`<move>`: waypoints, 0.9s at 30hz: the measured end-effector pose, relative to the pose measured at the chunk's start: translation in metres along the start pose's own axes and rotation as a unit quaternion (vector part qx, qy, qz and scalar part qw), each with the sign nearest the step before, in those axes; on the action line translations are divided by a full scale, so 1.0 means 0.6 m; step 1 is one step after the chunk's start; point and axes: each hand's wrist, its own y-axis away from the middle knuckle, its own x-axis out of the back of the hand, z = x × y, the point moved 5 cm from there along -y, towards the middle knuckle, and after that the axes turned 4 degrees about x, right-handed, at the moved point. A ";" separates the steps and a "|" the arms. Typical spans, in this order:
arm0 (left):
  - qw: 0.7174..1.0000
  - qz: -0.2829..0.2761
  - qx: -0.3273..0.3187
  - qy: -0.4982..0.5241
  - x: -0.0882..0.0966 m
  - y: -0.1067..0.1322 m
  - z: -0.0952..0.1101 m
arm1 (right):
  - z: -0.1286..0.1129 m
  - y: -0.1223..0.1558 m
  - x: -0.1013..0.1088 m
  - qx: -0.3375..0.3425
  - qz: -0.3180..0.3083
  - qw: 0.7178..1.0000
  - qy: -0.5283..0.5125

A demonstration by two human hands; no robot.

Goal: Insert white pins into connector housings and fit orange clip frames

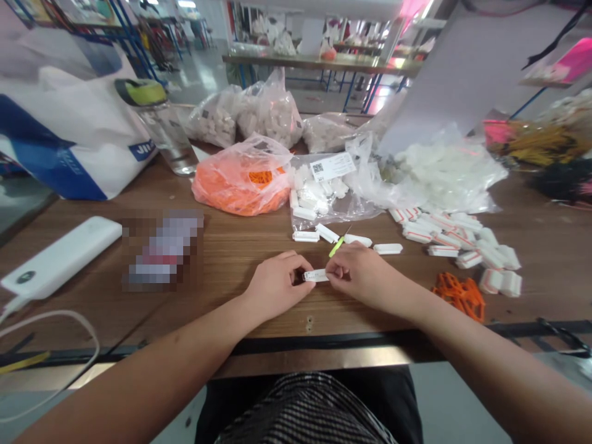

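My left hand (277, 282) pinches one end of a small white plastic piece (316, 275), long and narrow with fine details along its face. The fingers of my right hand (361, 274) close on its other end. A yellow-green-handled tool (337, 246) with a thin metal tip sticks out at my right fingers, pointing away; its lower end is hidden, so whether it is gripped is unclear. Just beyond my hands lies a loose row of similar white pieces (306, 236). To the right are a pile of white pieces with orange-red lines (444, 239) and loose orange strips (457, 295).
Behind stand a clear bag of orange parts (240, 185), an open bag of white pieces (309, 200) and more filled bags (268, 111). Leftward are a white power bank (62, 256) with a cable, a blurred-out flat object (164, 250), a water bottle (164, 135) and a blue-white bag (69, 142).
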 end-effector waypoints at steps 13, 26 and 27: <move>1.000 0.004 0.002 0.004 0.000 0.000 0.002 | -0.028 0.039 0.004 0.083 0.037 0.989 0.118; 1.000 0.002 0.001 -0.010 0.000 -0.001 0.000 | 0.070 -0.014 0.013 0.115 -0.068 0.949 0.284; 1.000 0.003 0.002 -0.008 0.000 -0.001 0.000 | 0.073 -0.022 0.007 0.129 -0.088 0.944 0.292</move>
